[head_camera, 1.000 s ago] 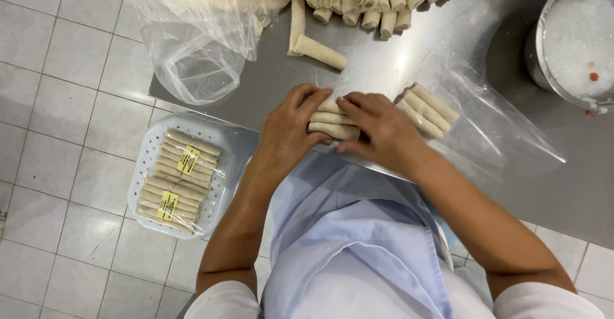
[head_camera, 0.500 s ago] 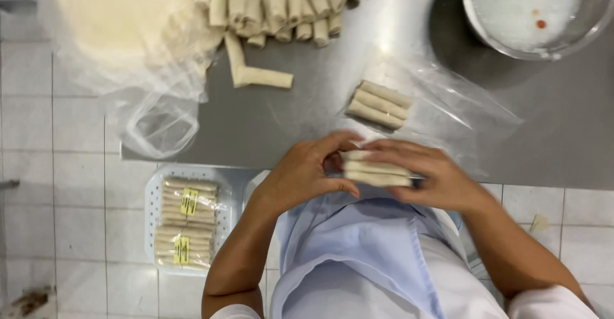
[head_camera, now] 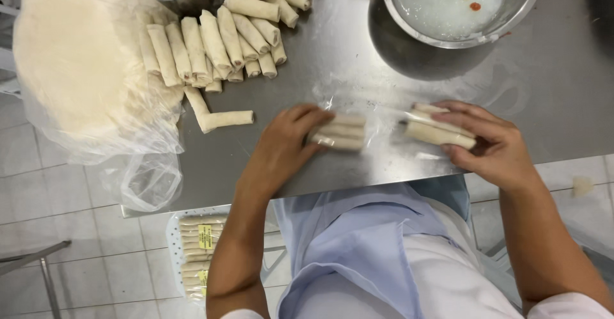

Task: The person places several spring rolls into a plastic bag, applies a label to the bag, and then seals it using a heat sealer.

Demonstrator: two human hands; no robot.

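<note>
Rolls beside bowl, wrappers

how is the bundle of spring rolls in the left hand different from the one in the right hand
The left bundle lies under the clear plastic bag; the right bundle sits at its opening. The left hand presses flat on its bundle; the right hand wraps around its own. Both are pale uncooked rolls.

A steel table carries a metal bowl at its far right. Left of the bowl lie spring rolls, farther left a bagged stack of wrappers; nearer than the bowl, a clear bag.
</note>
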